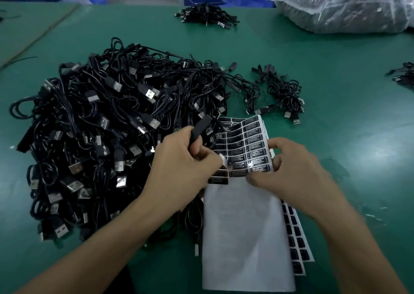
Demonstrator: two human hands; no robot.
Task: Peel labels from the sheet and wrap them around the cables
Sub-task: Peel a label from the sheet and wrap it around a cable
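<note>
Plainly mid-peel, the left hand point(186, 159) has its fingers curled round a black controller block point(201, 132) that belongs to one of the cables, while its fingertips pinch the corner of a label point(224, 162) whose pale underside shows as it lifts off; keeping the block in the same hand looks like a way to have the target ready once the sticker comes free. The right hand point(289, 170) grasps the label sheet point(248, 141) at its near edge, thumb on top and fingers under, and bends it upward, probably so the label corners stand proud of the backing and are easier to catch. Below the grip the sheet runs toward the person as bare white liner point(244, 226), and a second sheet point(299, 240) of black labels peeks out beneath its right side. Just left of the hands lies the large pile of cables point(100, 125), within easy reach, its USB plugs pointing every way. A small bunch point(280, 92) sits apart to the right on the green table point(336, 69), possibly the finished ones, though that cannot be confirmed. Farther off are another bundle point(206, 15) and a clear plastic bag point(345, 4)
</note>
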